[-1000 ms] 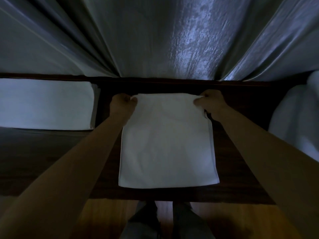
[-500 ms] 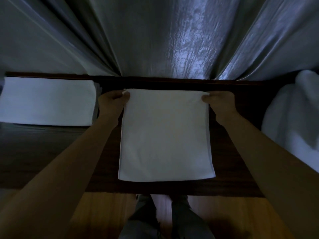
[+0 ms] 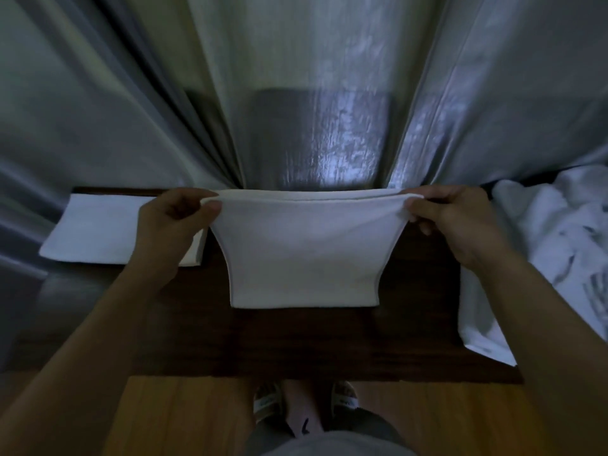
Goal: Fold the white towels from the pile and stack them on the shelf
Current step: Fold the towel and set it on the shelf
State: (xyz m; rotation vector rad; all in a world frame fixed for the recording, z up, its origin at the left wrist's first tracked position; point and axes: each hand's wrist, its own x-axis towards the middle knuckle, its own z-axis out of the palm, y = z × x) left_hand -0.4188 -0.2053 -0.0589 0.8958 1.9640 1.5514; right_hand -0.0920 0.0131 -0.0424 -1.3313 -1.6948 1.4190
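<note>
Fingers curled tight on both sides: the left hand (image 3: 171, 222) pinches the far left corner of the white towel (image 3: 306, 255), thumb against forefinger, and the right hand (image 3: 457, 218) pinches the far right corner the same way. Between them the far edge is lifted and stretched taut, showing a doubled layer along the top, while the near edge lies flat on the dark wooden shelf (image 3: 296, 343). The cloth narrows from the raised corners down to its near edge. Off to the left, partly behind the left wrist, a folded stack (image 3: 98, 232) of white cloth rests on the same surface. At the right a rumpled pile of towels (image 3: 552, 245) spills over the shelf's edge. Grey curtains (image 3: 316, 93) hang along the far side. Sandalled feet (image 3: 306, 406) stand on wooden floor at the near side.
</note>
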